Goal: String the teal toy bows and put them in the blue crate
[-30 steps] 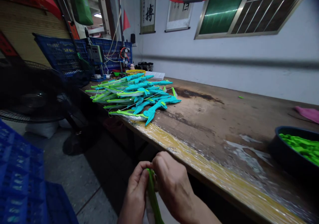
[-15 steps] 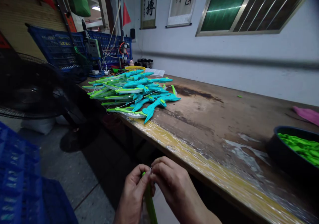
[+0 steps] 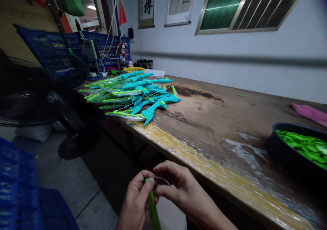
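Low in front of me, my left hand (image 3: 139,196) pinches the tip of a bright green plastic strip (image 3: 153,209), thumb on top; the strip runs down out of view. A thin whitish string (image 3: 162,179) arcs from that pinch into the curled fingers of my right hand (image 3: 180,185). My right index fingertip is close to the left thumb, with a gap between right thumb and index. Part of the right grip is hidden. Beyond the hands, a pile of teal and green toy bows (image 3: 153,110) lies on the worn wooden table (image 3: 199,121), strings showing on some.
A dark round basin (image 3: 274,134) of green plastic parts stands at the right. The table edge (image 3: 204,165) has yellow, film-covered wrapping. Blue crates (image 3: 15,182) and a black fan (image 3: 22,97) are at the left. A pink cloth (image 3: 310,113) lies far right.
My right hand has loosened from a tight pinch against the left hand and shifted slightly right, exposing the string's arc. The view has turned slightly right.
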A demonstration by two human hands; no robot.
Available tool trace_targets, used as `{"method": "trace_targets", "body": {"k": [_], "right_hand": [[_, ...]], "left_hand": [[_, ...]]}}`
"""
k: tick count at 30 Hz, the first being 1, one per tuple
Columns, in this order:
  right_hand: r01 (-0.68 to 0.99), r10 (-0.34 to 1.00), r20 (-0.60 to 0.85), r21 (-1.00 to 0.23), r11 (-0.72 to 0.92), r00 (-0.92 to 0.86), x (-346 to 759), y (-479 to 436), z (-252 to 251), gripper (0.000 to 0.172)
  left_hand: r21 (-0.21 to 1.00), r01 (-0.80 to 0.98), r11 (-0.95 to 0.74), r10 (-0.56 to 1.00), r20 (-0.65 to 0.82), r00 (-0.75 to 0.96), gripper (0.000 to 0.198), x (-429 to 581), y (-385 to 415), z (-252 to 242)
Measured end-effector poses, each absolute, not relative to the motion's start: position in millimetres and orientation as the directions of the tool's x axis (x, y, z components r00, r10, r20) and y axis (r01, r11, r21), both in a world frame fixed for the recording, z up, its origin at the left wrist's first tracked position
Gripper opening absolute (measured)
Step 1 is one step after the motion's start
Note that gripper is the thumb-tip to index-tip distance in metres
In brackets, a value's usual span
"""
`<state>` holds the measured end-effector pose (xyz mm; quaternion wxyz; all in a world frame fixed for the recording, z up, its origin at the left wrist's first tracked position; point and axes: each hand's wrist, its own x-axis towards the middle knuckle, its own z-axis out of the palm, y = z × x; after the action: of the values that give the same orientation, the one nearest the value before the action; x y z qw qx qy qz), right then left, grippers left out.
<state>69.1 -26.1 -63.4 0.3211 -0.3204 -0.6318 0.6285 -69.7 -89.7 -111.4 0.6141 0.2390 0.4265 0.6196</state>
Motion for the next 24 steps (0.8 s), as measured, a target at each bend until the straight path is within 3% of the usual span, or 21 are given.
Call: {"method": "trace_targets", "body": {"k": [3,5,7,12,19,22,24], "right_hand": [[0.128,0.727,0.089,-0.963,0.238,-0.681,76,-26,-52,0.020],[0.104,0.692,0.121,-0.956,0.274,-0.712,78,-24,-49,0.021],[0.049,0.690,0.119,-0.975,0.219,-0.714,78,-22,-50,0.018],[-0.102,0.658,0.078,-0.995,0.002,-0.749,78,-14,-60,0.033],[-0.211,0.620,0.008,-0.943,-0.256,-0.785,75,-6,-74,0.030],[-0.193,0.639,0.030,-0.963,-0.187,-0.769,71,-7,-76,0.030],[-0.111,0.668,0.078,-0.994,-0.007,-0.740,68,-11,-74,0.029]], "left_hand": [[0.814,-0.572,0.099,0.968,-0.213,-0.135,0.025,-69,-89,-113],[0.799,-0.593,0.096,0.969,-0.211,-0.129,0.025,-68,-88,-113],[0.793,-0.602,0.093,0.969,-0.211,-0.127,0.024,-67,-87,-113],[0.769,-0.630,0.112,0.963,-0.241,-0.123,0.028,-66,-88,-114],[0.783,-0.607,0.135,0.962,-0.251,-0.110,0.028,-66,-89,-110],[0.794,-0.592,0.137,0.965,-0.243,-0.103,0.028,-66,-90,-110],[0.782,-0.606,0.144,0.959,-0.261,-0.109,0.027,-67,-91,-113]]}}
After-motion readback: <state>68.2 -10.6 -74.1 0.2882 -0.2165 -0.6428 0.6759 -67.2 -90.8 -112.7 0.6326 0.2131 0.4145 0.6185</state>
